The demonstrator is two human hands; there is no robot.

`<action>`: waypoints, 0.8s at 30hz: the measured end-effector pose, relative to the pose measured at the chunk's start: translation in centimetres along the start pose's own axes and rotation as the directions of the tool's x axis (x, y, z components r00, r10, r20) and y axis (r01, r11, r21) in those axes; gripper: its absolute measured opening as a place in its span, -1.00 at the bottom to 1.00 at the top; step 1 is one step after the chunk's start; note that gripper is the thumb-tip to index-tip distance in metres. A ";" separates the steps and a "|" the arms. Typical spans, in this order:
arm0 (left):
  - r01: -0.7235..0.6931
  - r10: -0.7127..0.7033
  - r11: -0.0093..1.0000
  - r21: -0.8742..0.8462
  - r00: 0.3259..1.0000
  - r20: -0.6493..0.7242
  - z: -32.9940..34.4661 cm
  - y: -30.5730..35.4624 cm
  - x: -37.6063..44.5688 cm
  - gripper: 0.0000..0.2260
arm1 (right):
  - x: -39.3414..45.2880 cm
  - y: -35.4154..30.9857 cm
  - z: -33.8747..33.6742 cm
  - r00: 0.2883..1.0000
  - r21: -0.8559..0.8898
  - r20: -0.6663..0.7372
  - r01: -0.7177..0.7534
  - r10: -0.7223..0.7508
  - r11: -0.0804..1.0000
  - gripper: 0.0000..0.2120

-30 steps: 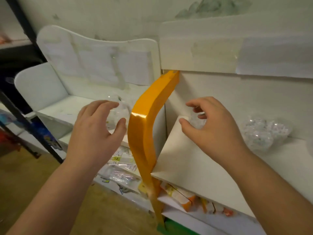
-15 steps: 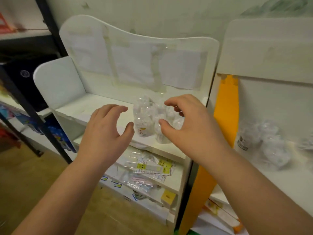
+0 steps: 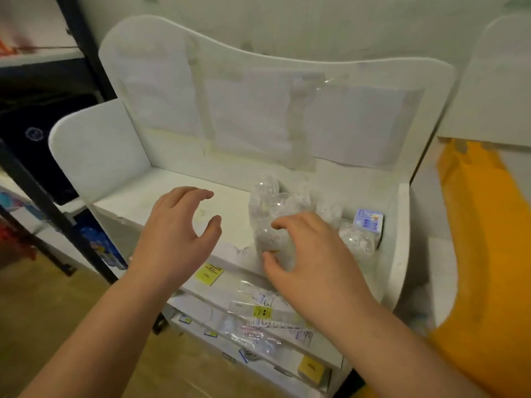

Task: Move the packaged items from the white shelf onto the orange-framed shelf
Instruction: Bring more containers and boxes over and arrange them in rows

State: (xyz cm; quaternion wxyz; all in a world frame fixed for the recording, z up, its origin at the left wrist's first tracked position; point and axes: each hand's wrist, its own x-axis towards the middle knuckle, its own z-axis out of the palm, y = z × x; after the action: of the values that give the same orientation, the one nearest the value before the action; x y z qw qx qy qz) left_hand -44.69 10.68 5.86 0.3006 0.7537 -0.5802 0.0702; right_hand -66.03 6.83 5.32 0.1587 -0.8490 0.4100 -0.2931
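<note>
The white shelf (image 3: pixel 161 201) stands in front of me, with several clear plastic-wrapped items on the right part of its top board. The tallest clear packaged item (image 3: pixel 265 208) stands upright near the front edge, and my right hand (image 3: pixel 311 254) curls round its lower part, thumb in front and fingers behind. More clear packs (image 3: pixel 356 239) and a small pale blue box (image 3: pixel 369 222) lie to its right. My left hand (image 3: pixel 178 231) hovers just left of the pack, fingers spread, holding nothing. The orange-framed shelf (image 3: pixel 482 254) shows at the far right edge.
Lower boards of the white shelf hold flat packets with yellow labels (image 3: pixel 263 311). A black metal rack (image 3: pixel 43 196) with coloured goods stands at the left. A wooden floor (image 3: pixel 43 317) lies below. The white shelf's side panel (image 3: pixel 402 239) separates it from the orange frame.
My view has swung left from the orange-framed shelf to the white shelf. Both hands moved over its top board, and my right hand has closed round the tall clear pack.
</note>
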 end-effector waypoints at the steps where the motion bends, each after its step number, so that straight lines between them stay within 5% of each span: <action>1: -0.024 0.025 0.999 -0.024 0.999 0.022 0.7 -0.9 0.9 -0.62 | 0.4 0.1 1.0 0.999 -0.017 0.021 -0.025 0.025 1.000 -0.59; 10: -0.293 0.325 0.936 -0.197 0.933 0.157 5.8 -8.5 9.9 -0.61 | 7.2 0.1 8.1 0.962 -0.249 -0.010 -0.268 0.274 0.931 -0.45; 17: -0.334 0.443 0.867 -0.370 0.857 0.264 10.1 -10.4 13.6 -0.54 | 9.0 -0.1 9.8 0.931 -0.420 0.034 -0.317 0.363 0.850 -0.52; 24: -0.637 0.712 0.702 -0.320 0.643 0.282 14.5 -10.7 14.6 -0.46 | 8.4 -0.6 10.7 0.918 -0.485 0.091 -0.297 0.386 0.823 -0.50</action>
State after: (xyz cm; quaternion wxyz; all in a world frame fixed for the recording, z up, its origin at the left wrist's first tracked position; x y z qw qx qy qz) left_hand -33.81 -7.61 -3.20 0.2029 0.4471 -0.8707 -0.0277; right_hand -54.83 0.90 0.37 0.0400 -0.7979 0.5969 -0.0737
